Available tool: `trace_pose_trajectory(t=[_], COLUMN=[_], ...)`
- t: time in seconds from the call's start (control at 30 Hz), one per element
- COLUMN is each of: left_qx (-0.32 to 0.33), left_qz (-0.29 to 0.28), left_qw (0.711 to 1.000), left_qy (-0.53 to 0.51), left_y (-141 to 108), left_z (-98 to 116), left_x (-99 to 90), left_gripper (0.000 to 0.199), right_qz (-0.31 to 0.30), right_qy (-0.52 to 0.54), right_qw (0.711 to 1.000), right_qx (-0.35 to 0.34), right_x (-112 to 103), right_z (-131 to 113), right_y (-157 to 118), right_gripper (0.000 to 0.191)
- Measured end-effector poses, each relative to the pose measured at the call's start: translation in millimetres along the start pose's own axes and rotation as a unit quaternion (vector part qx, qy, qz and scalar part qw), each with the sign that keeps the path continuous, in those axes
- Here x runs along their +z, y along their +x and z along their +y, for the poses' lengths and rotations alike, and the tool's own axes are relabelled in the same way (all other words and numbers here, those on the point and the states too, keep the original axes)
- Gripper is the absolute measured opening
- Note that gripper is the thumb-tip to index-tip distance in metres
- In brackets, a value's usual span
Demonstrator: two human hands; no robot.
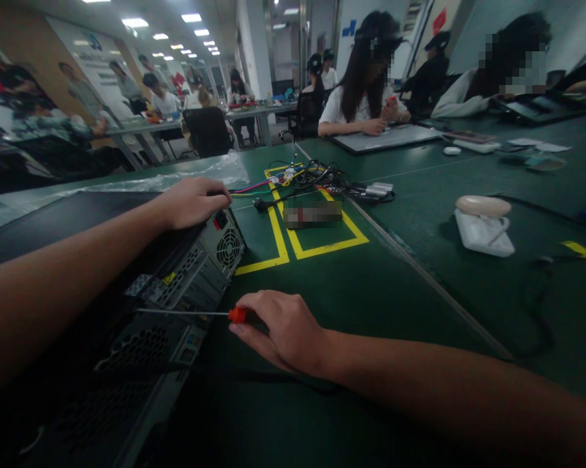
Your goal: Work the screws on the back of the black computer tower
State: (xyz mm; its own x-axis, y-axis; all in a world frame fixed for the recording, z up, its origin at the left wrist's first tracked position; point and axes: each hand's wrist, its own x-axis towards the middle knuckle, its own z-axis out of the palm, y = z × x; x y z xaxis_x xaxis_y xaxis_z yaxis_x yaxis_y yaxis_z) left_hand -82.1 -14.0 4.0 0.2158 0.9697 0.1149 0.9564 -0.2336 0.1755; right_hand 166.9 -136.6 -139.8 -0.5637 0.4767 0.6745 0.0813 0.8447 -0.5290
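A black desktop computer case (73, 211) lies at the left, its grey metal rear panel (200, 276) with a fan grille (228, 248) turned to the right. My left hand (195, 203) rests on top of the case at its far rear corner, fingers curved over the edge. In my right hand (286, 328) is a screwdriver with an orange handle (237, 315), pinched between thumb and fingers. Its long thin shaft (186, 313) points left across the rear panel, the tip close to the perforated part. Whether the tip sits on a screw I cannot tell.
Beyond the case lies a tangle of cables (317, 175) by yellow tape lines (329, 249) on the green table (400, 299). A white box-like item (485, 235) stands right. Clear plastic sheeting (215, 170) lies behind the case. Across the table a person (366, 84) works over a flat panel (388, 138).
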Motion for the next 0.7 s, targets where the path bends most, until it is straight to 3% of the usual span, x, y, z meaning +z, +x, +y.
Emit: trace_pose_trajectory(t=[0.23,0.7], left_qx=[-0.007,-0.001], left_qz=[-0.003,-0.011], left_qw=[1.0,1.0], left_qy=[0.009,0.017], left_y=[-0.1,-2.1], left_z=[1.5,4.4], left_x=[-0.1,-2.9], left_gripper=[0.051,0.051], right_qz=[0.008,0.005], right_qy=[-0.014,0.042], right_qw=[0.999,0.999], right_qx=[-0.031,-0.028], right_x=[0.6,3.5], right_z=[-0.4,4.4], right_y=[0.6,-0.8], right_gripper=[0.033,0.018])
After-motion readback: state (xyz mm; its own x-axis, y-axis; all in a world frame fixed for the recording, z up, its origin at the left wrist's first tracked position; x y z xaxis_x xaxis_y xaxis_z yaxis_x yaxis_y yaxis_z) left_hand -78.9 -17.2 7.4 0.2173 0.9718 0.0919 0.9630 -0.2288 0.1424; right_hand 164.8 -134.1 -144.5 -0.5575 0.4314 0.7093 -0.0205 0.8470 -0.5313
